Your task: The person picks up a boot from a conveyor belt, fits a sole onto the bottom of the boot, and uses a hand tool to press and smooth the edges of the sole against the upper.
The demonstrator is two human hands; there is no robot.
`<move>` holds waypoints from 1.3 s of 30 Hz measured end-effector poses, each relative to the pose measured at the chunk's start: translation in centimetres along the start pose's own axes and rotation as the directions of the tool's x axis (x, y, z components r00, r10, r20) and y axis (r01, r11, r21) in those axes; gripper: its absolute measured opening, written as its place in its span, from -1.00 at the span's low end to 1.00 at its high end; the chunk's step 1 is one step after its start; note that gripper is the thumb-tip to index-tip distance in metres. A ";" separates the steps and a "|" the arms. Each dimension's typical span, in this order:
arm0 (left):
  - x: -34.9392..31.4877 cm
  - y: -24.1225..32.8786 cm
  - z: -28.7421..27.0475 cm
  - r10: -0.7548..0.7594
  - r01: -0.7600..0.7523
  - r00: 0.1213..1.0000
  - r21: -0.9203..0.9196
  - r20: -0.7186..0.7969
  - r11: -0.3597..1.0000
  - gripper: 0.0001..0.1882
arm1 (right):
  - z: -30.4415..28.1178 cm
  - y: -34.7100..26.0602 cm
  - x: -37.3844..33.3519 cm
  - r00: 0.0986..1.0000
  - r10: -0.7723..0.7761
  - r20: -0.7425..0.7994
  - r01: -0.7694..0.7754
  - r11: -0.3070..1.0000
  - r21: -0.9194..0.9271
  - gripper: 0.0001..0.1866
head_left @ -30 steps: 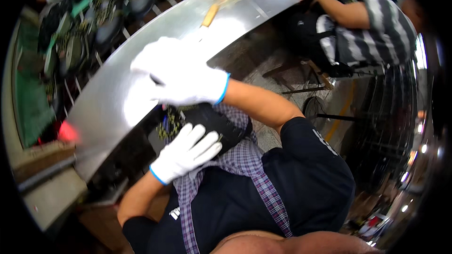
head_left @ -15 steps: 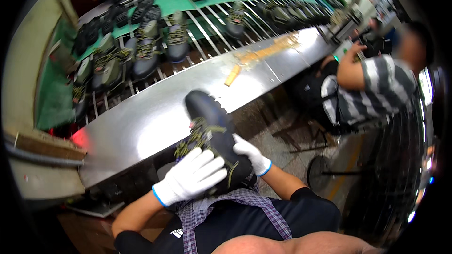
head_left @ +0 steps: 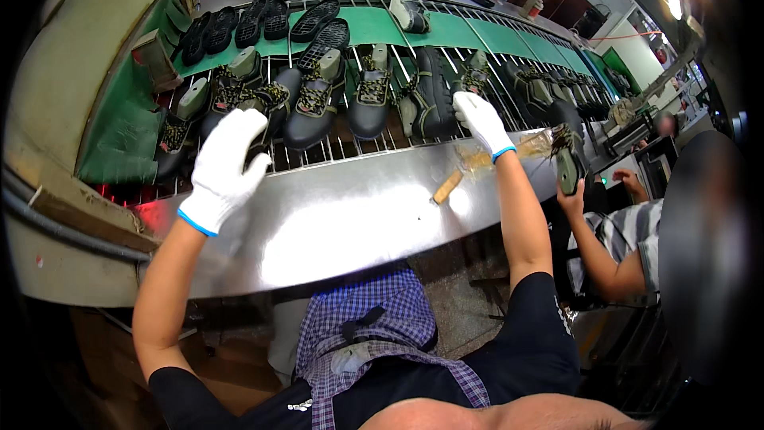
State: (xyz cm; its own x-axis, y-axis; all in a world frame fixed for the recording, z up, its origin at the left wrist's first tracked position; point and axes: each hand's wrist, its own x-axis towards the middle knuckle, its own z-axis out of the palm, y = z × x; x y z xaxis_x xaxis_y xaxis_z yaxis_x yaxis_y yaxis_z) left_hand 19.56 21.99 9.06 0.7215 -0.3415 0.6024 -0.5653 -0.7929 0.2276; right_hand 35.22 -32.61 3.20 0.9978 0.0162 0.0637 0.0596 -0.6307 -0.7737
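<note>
Head view: left hand (head_left: 224, 171), in a white knitted glove with blue cuff, raised over the near edge of the rack at the person's left; fingers extended, thumb spread wide, nothing seen in the grip; nearest item, a dark lace-up shoe (head_left: 274, 97) just beyond the fingertips, contact not certain. Right hand (head_left: 481, 122), gloved alike, reaching to the rack with fingers pointing away from the person, close beside a black shoe (head_left: 436, 99) that appears to lie on its side; whether the fingers touch or grip anything cannot be told. Both shoes stand in a row of similar footwear along the metal-barred rack, several with yellow-and-black laces and grey-green inserts. Behind the row, a green strip (head_left: 374, 28), bearing black soles (head_left: 325, 21) at its left part and one pale grey shoe (head_left: 408, 12) farther right. Before the rack, a steel bench (head_left: 358, 191), with a wood-coloured handle (head_left: 447, 186) lying on it. At right, a co-worker in a striped shirt (head_left: 637, 227), one bare hand on an upended shoe (head_left: 567, 167). On the person's body, a checked apron (head_left: 366, 306).
</note>
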 end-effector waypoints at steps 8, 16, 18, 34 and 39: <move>13.8 -11.5 7.5 -0.002 -0.051 0.960 0.184 0.279 0.982 -0.38 | -3.4 4.9 11.1 0.809 0.167 -0.563 -0.261 0.961 -0.089 0.23; 25.8 -26.4 20.9 -0.293 -0.010 0.787 0.487 0.542 0.874 -0.43 | -3.2 13.7 17.7 0.811 0.313 -0.494 -0.262 0.950 0.172 0.02; 26.8 -29.0 23.1 -0.363 0.027 0.759 0.531 0.541 0.847 -0.40 | -4.1 13.2 17.3 0.816 0.416 -0.402 -0.308 0.901 0.306 -0.03; 31.7 -36.4 29.6 -0.417 0.318 0.864 0.338 0.282 0.886 -0.63 | 15.8 -16.3 26.9 0.798 -0.378 0.470 0.519 0.827 -0.217 -0.34; 35.4 -35.5 21.6 -0.645 0.667 0.741 -0.324 0.187 0.671 -0.47 | 26.0 -19.0 28.5 0.605 -0.101 0.790 0.629 0.670 -0.396 -0.35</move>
State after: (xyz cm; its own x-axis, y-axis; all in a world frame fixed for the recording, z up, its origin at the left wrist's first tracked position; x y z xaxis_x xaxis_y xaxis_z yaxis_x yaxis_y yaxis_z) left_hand 73.80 27.16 5.82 0.9740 0.1642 0.1563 -0.0282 -0.5963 0.8023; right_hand 63.21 0.02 3.30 0.6192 0.6864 -0.3813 0.6563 -0.7190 -0.2287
